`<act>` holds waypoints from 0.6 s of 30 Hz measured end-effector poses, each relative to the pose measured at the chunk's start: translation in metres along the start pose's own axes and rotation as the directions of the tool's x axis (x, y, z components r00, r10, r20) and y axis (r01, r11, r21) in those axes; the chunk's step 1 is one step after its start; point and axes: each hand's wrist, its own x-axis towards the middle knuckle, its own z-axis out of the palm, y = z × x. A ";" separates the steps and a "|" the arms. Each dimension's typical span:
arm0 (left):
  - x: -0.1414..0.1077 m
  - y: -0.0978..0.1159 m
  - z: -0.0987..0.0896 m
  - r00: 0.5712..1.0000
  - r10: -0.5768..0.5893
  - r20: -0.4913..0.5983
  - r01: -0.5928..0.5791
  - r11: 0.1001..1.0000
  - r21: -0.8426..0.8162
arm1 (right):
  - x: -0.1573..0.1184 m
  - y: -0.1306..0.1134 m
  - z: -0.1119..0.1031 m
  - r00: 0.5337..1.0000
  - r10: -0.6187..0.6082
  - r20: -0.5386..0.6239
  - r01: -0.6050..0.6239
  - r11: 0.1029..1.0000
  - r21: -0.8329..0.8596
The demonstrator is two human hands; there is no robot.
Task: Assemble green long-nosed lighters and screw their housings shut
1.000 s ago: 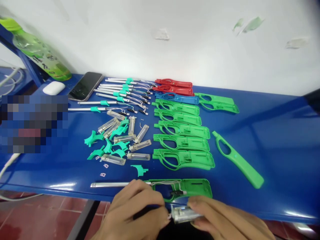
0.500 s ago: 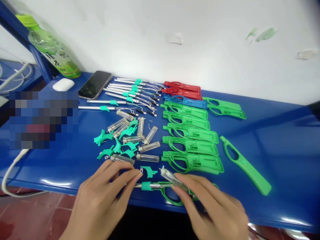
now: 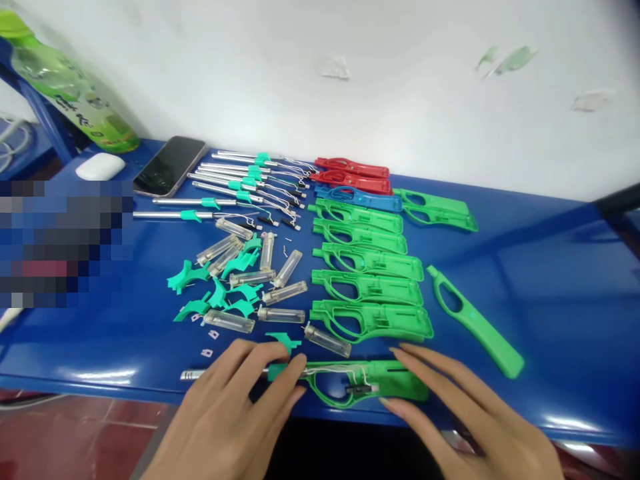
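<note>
Left hand (image 3: 233, 410): over metal tube (image 3: 195, 375), lower centre; grip unclear
Right hand (image 3: 467, 407): spread apart around green case (image 3: 403, 383), perhaps steadying it

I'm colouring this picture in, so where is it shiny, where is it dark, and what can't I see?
Head view: white glare near the front edge of the blue table, left and right; head view: dark bands, shadow or reflection, across its right side; head view: wall bright in the middle, dim at top right; head view: a blocky patch hides what's at left.
</note>
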 end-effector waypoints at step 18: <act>-0.015 0.007 0.003 0.999 0.021 0.046 -0.023 0.998 0.052 | -0.019 0.021 0.005 0.997 0.057 0.048 -0.062 0.990 0.129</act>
